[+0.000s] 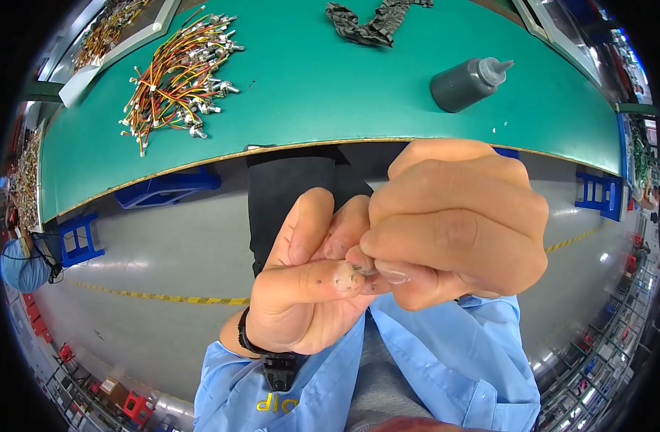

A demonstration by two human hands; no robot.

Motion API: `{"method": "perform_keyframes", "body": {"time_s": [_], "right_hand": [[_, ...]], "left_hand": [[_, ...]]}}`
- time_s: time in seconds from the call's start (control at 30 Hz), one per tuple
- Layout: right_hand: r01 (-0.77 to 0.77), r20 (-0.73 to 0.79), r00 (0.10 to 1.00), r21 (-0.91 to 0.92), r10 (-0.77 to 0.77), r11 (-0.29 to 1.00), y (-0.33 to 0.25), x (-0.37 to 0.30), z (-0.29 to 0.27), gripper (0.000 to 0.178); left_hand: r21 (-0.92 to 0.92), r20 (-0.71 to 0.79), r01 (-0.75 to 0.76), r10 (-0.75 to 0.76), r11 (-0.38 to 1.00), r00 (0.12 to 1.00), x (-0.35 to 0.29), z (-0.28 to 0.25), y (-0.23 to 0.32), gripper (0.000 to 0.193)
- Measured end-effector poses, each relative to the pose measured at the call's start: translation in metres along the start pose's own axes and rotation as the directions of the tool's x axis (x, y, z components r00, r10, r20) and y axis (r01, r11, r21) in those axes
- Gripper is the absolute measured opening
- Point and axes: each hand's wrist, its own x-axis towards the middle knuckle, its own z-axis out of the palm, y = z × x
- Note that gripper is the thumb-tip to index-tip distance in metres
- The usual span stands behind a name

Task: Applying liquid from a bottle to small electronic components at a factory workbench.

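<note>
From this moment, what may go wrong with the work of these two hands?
The left hand and right hand meet off the near edge of the green table, so any small part between the fingers might drop; whether one is there is hidden.
Dark specks on the left thumb could rub onto whatever it touches.
The wires lie heaped, so lifting one might snag others.
</note>
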Motion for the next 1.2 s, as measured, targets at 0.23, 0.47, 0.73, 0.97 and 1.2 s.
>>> {"method": "perform_keyframes", "body": {"time_s": [0.23, 0.47, 0.73, 0.97, 1.2], "right_hand": [[0.133, 0.14, 0.983, -0.113, -0.117, 0.985, 0.004, 0.003, -0.01, 0.01], [0.125, 0.126, 0.987, -0.191, -0.102, 0.974, 0.01, -0.001, -0.003, 0.01], [-0.147, 0.092, 0.984, -0.043, 0.15, 0.988, 0.027, -0.014, 0.0, 0.013], [-0.33, 0.062, 0.942, -0.02, 0.331, 0.944, 0.039, -0.08, -0.022, 0.011], [-0.687, -0.001, 0.709, 0.225, 0.706, 0.691, 0.023, -0.105, -0.009, 0.019]], "left_hand": [[0.047, -0.026, -0.034, 0.035, 0.998, 0.999, -0.001, 0.0, 0.002, 0.033], [0.129, -0.144, -0.038, 0.057, 0.991, 0.988, 0.004, -0.003, 0.003, 0.035], [0.431, 0.055, -0.171, 0.163, 0.886, 0.985, 0.005, -0.015, 0.021, 0.025], [0.795, 0.555, -0.288, 0.449, -0.534, 0.7, 0.039, 0.002, 0.141, 0.014], [-0.152, 0.552, -0.061, -0.136, -0.986, 0.823, 0.106, 0.016, 0.207, 0.014]]}}
